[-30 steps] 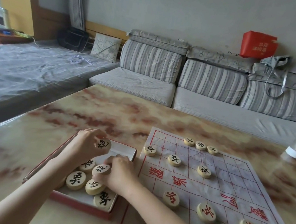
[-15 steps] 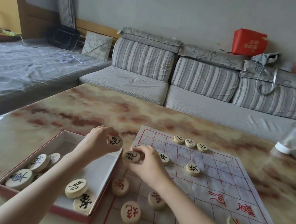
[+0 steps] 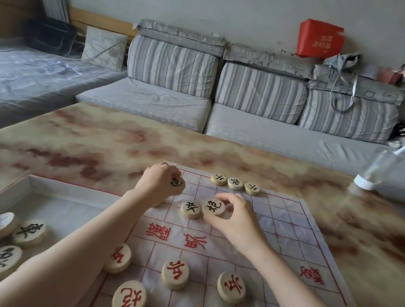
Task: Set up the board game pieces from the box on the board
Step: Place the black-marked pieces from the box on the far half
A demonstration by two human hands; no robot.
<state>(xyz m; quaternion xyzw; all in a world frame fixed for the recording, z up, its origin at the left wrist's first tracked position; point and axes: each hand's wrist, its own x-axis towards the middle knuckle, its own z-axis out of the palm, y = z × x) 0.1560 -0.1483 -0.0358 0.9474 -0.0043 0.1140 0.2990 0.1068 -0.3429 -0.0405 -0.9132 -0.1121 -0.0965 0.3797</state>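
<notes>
Hands, head view: the left hand is curled round a pale round piece with a black character, the left disc, at the far left part of the board; whether this disc touches the sheet cannot be told. The right hand pinches a like piece, the right disc, between thumb and fingers, its face tilted toward the camera, over the far half of the board. The two hands are apart, each clamped on its own disc. A third black-character piece, the flat disc, lies on the board just beside the right disc, between the two hands. A row of three small discs sits at the far edge of the board, close together. Red-character discs lie on the near half: three in a rough line, one nearer the camera, one at the right edge. The box stands on the table to the left of the board, open, with several black-character discs gathered at its near left end, some overlapping. A clear bottle lies tilted at the table's far right. A striped sofa runs behind the table.
</notes>
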